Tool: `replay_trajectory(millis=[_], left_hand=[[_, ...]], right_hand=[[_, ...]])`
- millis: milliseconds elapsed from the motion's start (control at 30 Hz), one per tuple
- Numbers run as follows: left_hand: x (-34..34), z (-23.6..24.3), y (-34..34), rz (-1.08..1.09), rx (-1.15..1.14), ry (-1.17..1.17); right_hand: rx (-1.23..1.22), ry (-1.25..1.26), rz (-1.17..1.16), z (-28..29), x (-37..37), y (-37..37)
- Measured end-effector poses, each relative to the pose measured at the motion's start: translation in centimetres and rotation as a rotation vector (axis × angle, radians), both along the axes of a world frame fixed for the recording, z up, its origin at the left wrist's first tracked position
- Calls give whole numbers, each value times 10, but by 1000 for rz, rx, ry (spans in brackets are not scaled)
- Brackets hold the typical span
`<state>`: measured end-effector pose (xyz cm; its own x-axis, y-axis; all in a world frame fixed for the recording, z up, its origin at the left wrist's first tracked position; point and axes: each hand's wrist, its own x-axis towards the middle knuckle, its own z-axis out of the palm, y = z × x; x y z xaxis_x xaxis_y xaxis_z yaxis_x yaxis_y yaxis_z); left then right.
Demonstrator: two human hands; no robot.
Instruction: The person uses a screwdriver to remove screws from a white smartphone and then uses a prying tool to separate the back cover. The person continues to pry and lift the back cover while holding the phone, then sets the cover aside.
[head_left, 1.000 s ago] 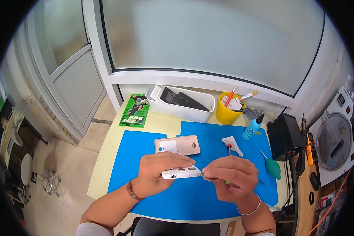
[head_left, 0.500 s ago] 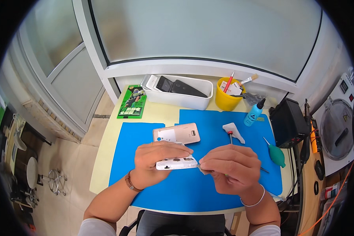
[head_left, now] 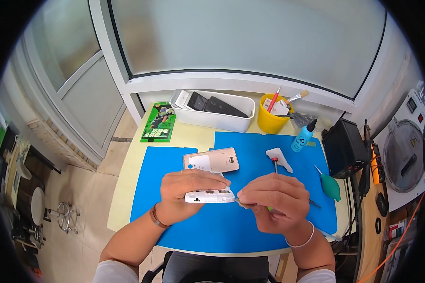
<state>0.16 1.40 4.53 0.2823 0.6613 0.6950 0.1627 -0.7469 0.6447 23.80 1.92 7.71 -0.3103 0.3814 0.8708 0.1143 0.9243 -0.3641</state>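
Left hand [head_left: 182,191] closed on white phone [head_left: 211,196] above blue mat [head_left: 222,232], right hand [head_left: 277,200] pinching small thin piece [head_left: 241,203] at phone's right end, gold phone cover [head_left: 219,161] lying on mat beyond left hand.

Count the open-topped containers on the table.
2: the white bin near the back edge of the table, with dark phones in it, and the yellow tub just right of it. Any behind them would be hidden.

Plain blue mat [head_left: 212,231], pale rose-gold cover [head_left: 222,160] on it
White phone [head_left: 212,197] above the mat, yellow cup [head_left: 270,123] beyond it, green bulb [head_left: 330,188] at its right
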Motion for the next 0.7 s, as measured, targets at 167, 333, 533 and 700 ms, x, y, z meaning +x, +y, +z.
replay_trajectory(millis=[167, 333, 533, 700], left_hand=[[0, 2, 0, -2, 16, -1], [1, 3, -2, -3, -4, -12], [1, 3, -3, 5, -18, -24], [1, 5, -5, 17, 26, -7]], right_hand=[[3, -1, 10, -1, 1, 1], [6, 6, -1, 0, 0, -1], [-4, -23, 5, 2, 1, -4], [8, -18, 0, 3, 1, -4]])
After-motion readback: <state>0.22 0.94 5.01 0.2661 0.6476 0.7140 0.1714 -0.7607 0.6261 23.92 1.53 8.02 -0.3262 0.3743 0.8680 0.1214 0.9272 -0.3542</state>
